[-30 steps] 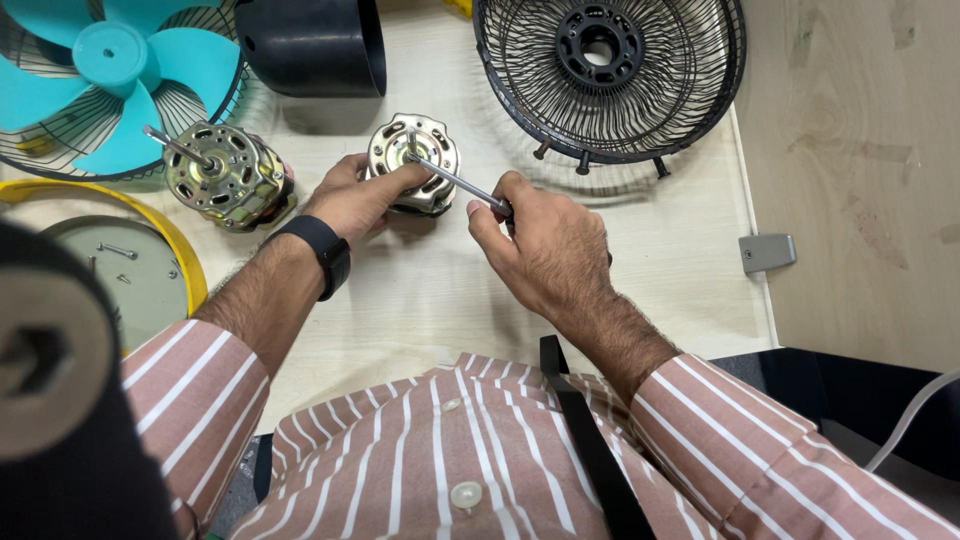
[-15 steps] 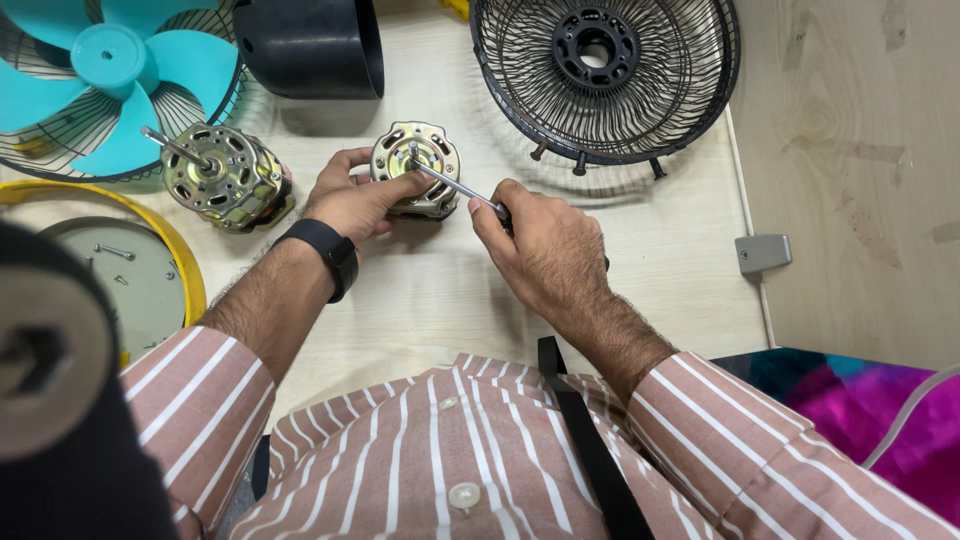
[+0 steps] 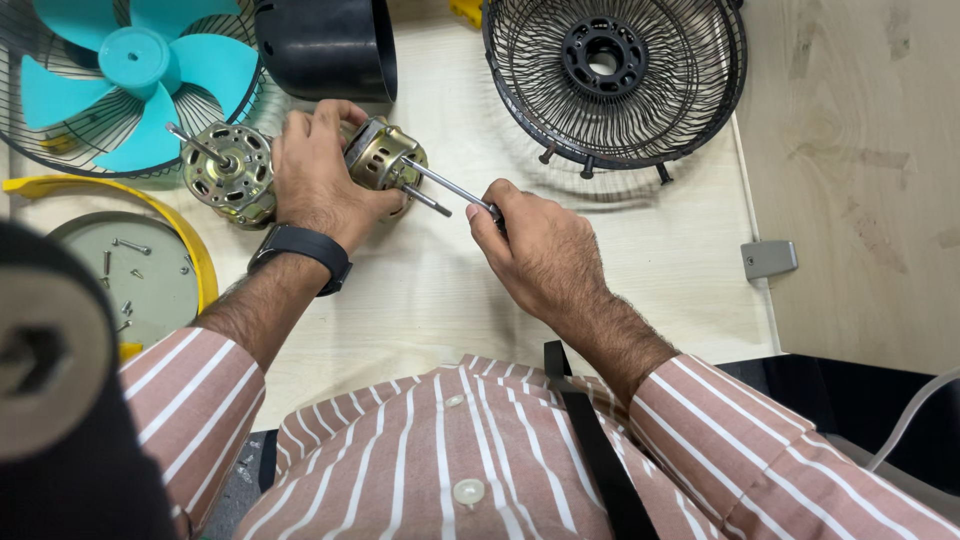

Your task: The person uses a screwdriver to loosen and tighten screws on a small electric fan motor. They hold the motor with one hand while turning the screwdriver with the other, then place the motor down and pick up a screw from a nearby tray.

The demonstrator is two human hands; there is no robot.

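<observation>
Head view: two brass-coloured round fan motors sit on the pale counter. The left hand is wrapped around one motor, tilted, shaft pointing right. The right hand is closed on a steel-shafted screwdriver touching it. The second motor lies just left.

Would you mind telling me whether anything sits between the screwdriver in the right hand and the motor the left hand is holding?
Nothing visible does. The screwdriver shaft runs from the right hand straight to the motor in the left hand.
</observation>
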